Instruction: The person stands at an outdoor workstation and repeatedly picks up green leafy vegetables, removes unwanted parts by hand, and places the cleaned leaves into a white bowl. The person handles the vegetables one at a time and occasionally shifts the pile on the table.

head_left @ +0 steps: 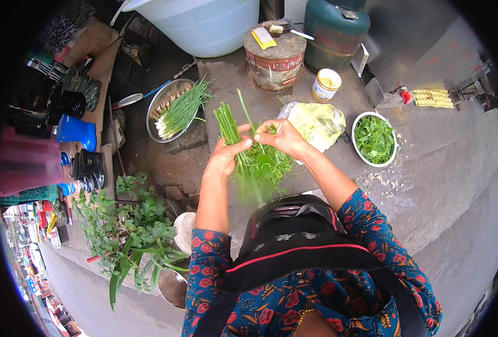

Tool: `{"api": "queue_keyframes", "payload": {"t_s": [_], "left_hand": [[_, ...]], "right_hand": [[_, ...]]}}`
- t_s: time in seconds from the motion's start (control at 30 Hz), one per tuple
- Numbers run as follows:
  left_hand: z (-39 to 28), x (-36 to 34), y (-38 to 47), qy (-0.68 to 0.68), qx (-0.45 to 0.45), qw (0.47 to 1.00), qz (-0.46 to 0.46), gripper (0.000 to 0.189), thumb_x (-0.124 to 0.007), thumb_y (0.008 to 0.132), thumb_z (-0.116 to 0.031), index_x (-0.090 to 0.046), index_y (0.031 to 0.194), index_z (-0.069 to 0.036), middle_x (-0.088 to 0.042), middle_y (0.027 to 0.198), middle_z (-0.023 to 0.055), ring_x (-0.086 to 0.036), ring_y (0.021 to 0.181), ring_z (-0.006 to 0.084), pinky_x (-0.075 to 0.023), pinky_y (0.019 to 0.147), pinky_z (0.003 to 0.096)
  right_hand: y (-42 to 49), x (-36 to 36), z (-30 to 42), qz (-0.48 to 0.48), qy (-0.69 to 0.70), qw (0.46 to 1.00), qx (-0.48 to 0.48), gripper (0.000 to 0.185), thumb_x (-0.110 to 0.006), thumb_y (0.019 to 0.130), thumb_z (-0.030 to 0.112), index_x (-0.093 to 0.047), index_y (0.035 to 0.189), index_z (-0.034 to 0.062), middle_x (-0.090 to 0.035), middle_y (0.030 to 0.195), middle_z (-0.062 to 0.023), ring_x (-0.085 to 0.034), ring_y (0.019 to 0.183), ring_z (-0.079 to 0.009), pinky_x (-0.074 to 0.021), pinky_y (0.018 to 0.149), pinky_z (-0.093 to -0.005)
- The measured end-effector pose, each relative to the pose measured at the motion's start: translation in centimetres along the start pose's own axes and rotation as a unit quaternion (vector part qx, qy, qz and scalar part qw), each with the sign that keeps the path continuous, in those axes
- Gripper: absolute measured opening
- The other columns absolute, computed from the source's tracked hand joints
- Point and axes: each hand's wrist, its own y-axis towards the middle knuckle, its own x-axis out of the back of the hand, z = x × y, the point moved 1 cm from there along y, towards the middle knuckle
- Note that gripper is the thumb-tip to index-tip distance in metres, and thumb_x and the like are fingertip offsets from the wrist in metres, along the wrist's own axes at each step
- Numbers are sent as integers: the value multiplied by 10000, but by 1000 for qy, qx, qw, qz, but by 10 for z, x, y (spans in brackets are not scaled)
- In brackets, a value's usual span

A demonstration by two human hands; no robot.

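Observation:
My left hand (228, 151) is closed around a bundle of long green stems (228, 122), whose leafy ends hang down toward me. My right hand (283, 137) pinches a piece of the greens at the fingertips, close beside the left thumb. One stem stands up between the two hands. Below them lies a heap of leafy greens with thin tendrils (272, 166), partly hidden by my hands and blurred at its lower edge. Just beyond my right hand is a crumpled yellowish plastic bag (318, 122).
A metal basin (148, 122) holds spring onions at the left; a white bowl (395, 147) holds green leaves at the right. Farther off stand a paint-worn bucket (274, 69), a tin (326, 85), a gas cylinder (335, 36) and a large tub (198, 27). Potted plants (135, 227) grow at the lower left.

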Motion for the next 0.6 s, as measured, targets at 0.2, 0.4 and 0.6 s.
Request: {"api": "queue_keyframes", "payload": {"t_s": [0.2,0.4,0.6], "left_hand": [[-5,48,-12,-16,21,998,-64,286,-696,736,-31,-626,1012,-2,-576,738,37,-559,671,147,-464,618,278],[-32,72,-23,-77,-30,993,-87,213,-667,767,-43,-614,970,-6,-551,754,47,-544,659,173,-477,684,339],[-41,25,-23,223,18,971,81,212,-690,768,-123,-619,932,-8,-583,760,63,-580,747,179,-460,757,320]], "right_hand": [[-5,43,3,-18,132,988,-81,146,-719,804,180,-625,817,69,-539,644,50,-374,488,-26,-284,429,-197],[-12,54,1,-46,83,994,-53,120,-680,837,170,-635,830,59,-563,688,43,-414,541,-25,-327,468,-203],[1,53,6,-118,25,993,-10,99,-673,836,136,-624,804,56,-551,694,55,-426,603,-30,-355,540,-217]]}}
